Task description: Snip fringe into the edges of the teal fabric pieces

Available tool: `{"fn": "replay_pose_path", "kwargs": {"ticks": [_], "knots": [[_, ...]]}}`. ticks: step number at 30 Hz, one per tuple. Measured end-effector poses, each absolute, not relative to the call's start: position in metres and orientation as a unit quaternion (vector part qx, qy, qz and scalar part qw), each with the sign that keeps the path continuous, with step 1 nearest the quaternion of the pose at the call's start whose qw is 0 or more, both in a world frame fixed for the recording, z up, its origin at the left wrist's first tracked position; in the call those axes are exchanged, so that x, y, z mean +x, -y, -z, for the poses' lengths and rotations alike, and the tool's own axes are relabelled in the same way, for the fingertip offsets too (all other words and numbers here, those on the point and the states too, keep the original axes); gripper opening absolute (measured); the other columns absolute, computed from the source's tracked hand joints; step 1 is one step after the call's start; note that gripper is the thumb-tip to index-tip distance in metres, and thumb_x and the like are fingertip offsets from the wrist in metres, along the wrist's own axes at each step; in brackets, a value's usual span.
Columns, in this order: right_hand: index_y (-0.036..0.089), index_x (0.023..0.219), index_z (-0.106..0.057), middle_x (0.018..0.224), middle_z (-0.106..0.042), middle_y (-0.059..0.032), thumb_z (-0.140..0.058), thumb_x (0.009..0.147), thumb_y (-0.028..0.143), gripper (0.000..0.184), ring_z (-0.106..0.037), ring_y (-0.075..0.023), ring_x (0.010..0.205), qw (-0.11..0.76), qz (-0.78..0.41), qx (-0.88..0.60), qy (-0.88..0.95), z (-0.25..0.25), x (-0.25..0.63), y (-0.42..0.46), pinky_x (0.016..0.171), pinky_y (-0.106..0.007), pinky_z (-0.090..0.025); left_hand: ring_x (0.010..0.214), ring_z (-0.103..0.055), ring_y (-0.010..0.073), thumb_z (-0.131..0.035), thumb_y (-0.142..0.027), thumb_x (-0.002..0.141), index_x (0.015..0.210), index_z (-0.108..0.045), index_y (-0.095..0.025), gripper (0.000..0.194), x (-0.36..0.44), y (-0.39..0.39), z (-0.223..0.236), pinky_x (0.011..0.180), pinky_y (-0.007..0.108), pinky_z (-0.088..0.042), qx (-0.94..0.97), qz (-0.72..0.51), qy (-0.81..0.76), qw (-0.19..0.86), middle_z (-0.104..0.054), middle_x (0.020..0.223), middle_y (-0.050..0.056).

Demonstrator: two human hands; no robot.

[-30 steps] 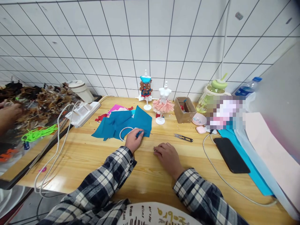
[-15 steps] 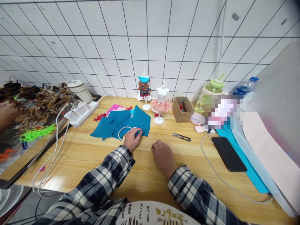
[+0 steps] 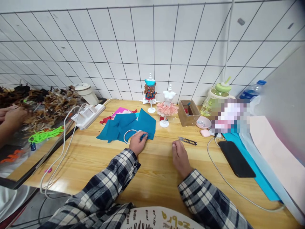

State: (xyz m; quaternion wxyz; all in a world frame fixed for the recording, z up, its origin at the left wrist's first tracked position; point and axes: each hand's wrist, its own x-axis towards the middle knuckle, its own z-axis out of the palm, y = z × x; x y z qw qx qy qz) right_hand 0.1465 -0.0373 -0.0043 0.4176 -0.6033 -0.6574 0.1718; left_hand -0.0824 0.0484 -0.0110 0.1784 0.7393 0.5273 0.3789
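Note:
My left hand (image 3: 138,142) is closed on the right-hand part of a piece of blue fabric (image 3: 124,122), with a bit of blue showing between thumb and fingers. Beside that hand, a thin white ring (image 3: 126,135) lies against the fabric, partly hidden by the hand. My right hand (image 3: 181,157) is closed just above the table, its fingertips pinched together. What it holds, if anything, is too small to make out. Close to its fingers lie small black-handled thread snips (image 3: 188,141).
Behind the fabric stand a mini dress form (image 3: 168,98) in a pink skirt and another dressed form (image 3: 150,92). A cardboard box (image 3: 190,116), pink dish (image 3: 203,122), phone (image 3: 236,159) and power strip (image 3: 87,116) flank them. Another person's hand (image 3: 14,117) is at far left.
My right hand has moved to the right, away from the blue fabric and towards the snips. My left hand keeps its hold. The view has shifted slightly.

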Motion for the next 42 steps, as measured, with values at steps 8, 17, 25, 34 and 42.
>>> {"fn": "replay_pose_path", "kwargs": {"ticks": [8,17,25,34,42], "knots": [[0.024,0.066,-0.033,0.063,-0.045,0.0013,-0.033,0.096,0.032,0.032,-0.043,-0.0165,0.062,0.456,-0.044,-0.646,0.610,-0.062,0.199,-0.035,0.060,-0.030,-0.029,0.091,-0.066,0.0217,-0.051,-0.038,0.091,0.094,-0.069,-0.021,0.024,-0.086,-0.054,0.014,0.082,0.034,-0.051,0.740,-0.387,-0.519,0.182,-0.073,0.097,0.007],[0.017,0.098,-0.060,0.081,-0.063,-0.0119,-0.030,0.100,0.034,0.035,-0.056,-0.0230,0.070,0.301,0.060,-0.777,0.549,-0.092,0.257,-0.126,0.064,-0.033,-0.032,0.091,-0.066,0.0224,-0.051,-0.037,0.092,0.091,-0.068,-0.021,0.024,-0.087,-0.056,0.012,0.082,0.036,-0.051,0.737,-0.385,-0.521,0.190,-0.073,0.094,0.007],[0.022,0.101,-0.075,0.088,-0.071,-0.0134,-0.056,0.087,0.029,0.024,-0.061,-0.0284,0.089,0.184,0.060,-0.763,0.617,-0.083,0.269,-0.130,0.073,-0.037,-0.040,0.090,-0.067,0.0222,-0.050,-0.037,0.092,0.091,-0.068,-0.022,0.023,-0.087,-0.055,0.012,0.082,0.036,-0.051,0.739,-0.390,-0.520,0.180,-0.073,0.095,0.007],[0.019,0.111,-0.068,0.096,-0.069,-0.0098,-0.052,0.088,0.028,0.029,-0.057,-0.0267,0.093,0.297,0.077,-0.711,0.633,-0.083,0.270,-0.118,0.081,-0.038,-0.043,0.089,-0.068,0.0223,-0.051,-0.036,0.092,0.091,-0.069,-0.022,0.023,-0.087,-0.055,0.011,0.080,0.035,-0.053,0.741,-0.396,-0.517,0.166,-0.074,0.093,0.006],[0.019,0.127,-0.050,0.102,-0.064,-0.0112,-0.041,0.092,0.021,0.035,-0.058,-0.0246,0.095,0.463,0.041,-0.571,0.676,-0.007,0.183,-0.006,0.085,-0.043,-0.047,0.090,-0.069,0.0228,-0.057,-0.040,0.088,0.092,-0.073,-0.023,0.023,-0.083,-0.051,0.005,0.084,0.038,-0.054,0.720,-0.415,-0.522,0.189,-0.076,0.093,0.006]]}}
